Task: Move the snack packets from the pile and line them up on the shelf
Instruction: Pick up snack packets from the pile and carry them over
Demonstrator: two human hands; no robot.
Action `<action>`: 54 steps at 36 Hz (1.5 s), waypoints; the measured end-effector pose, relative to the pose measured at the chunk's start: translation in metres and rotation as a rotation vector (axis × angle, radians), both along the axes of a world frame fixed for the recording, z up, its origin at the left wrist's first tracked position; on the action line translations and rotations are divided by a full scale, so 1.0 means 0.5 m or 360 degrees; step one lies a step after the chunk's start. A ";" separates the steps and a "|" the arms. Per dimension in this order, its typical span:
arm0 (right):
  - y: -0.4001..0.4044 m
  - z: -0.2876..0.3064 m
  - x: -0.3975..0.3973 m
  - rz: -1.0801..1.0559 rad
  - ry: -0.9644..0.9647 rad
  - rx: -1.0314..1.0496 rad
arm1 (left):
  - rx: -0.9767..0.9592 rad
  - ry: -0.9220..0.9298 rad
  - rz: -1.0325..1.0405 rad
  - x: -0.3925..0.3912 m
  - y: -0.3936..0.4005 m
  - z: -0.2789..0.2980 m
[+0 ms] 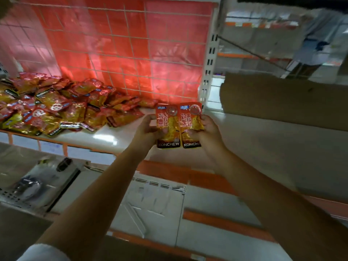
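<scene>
two snack packets stand side by side, upright and facing the camera, their inner edges touching or slightly overlapping, held just above the white shelf (244,140). the left hand (146,131) grasps the left packet (167,127) by its left edge, thumb on the front at mid height, so most of the packet lies to the right of that grip. the right hand (206,131) grasps the right packet (189,123) from its right side, fingers curled over the right edge and lower front, so the packet lies to the left of that grip and rises above it. both packets show "konchew" on a dark band at the bottom, below the grips. the pile (56,106) of red and gold packets lies on the same shelf well off to the left of the left grip, against the red backing behind a wire grid (131,53). a brown cardboard sheet (282,98) lies to the right of the right grip
</scene>
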State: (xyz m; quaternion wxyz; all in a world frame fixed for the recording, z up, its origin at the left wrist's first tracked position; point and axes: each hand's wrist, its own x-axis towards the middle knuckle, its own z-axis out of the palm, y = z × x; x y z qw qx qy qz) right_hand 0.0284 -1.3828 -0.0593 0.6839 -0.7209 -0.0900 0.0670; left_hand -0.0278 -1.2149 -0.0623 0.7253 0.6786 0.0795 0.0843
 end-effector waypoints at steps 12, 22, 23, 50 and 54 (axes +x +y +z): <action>-0.299 0.016 -0.047 -0.0134 0.0002 -0.0053 | -0.0044 -0.0032 -0.0152 -0.010 -0.301 0.005; -0.438 0.021 -0.100 -0.0334 -0.0007 0.0004 | -0.0064 -0.0009 -0.0308 -0.028 -0.424 0.028; -0.449 0.021 -0.103 -0.0356 -0.0014 -0.0013 | -0.0063 0.0002 -0.0316 -0.030 -0.434 0.029; -1.199 -0.008 -0.037 -0.0636 -0.0040 -0.0105 | -0.0121 0.0104 -0.0526 0.080 -1.198 -0.040; -1.307 -0.016 -0.008 -0.0661 0.0002 -0.0084 | -0.0112 0.0108 -0.0515 0.111 -1.306 -0.035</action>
